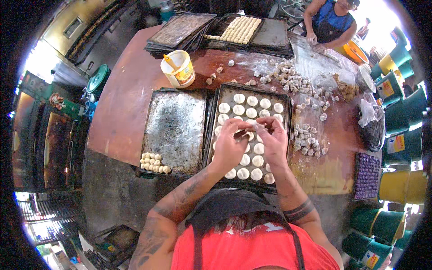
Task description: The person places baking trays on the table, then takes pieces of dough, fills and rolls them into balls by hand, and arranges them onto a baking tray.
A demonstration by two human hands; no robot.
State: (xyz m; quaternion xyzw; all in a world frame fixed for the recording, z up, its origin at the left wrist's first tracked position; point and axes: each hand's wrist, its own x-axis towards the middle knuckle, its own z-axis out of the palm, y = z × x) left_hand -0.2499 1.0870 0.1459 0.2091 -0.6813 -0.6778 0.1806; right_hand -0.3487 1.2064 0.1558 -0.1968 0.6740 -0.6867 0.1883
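Note:
My left hand [230, 143] and my right hand [274, 138] meet above a dark baking tray [219, 173], fingertips pinched together. Between them is a small pale piece of dough [254, 125], mostly hidden by the fingers. Flattened round dough pieces [257, 161] lie in rows on the tray below, some covered by my hands. To the left, a worn metal tray [174, 121] holds a cluster of small dough balls [153, 163] at its near left corner. Loose brownish, flour-dusted lumps [306, 140] lie right of my right hand.
A white tub [183, 74] with an orange-handled tool stands behind the left tray. Stacked trays [180, 30] and a tray of dough pieces [240, 29] are at the back. Another person [330, 22] works far right. Green buckets [402, 146] and a purple-filled tray [366, 176] line the right.

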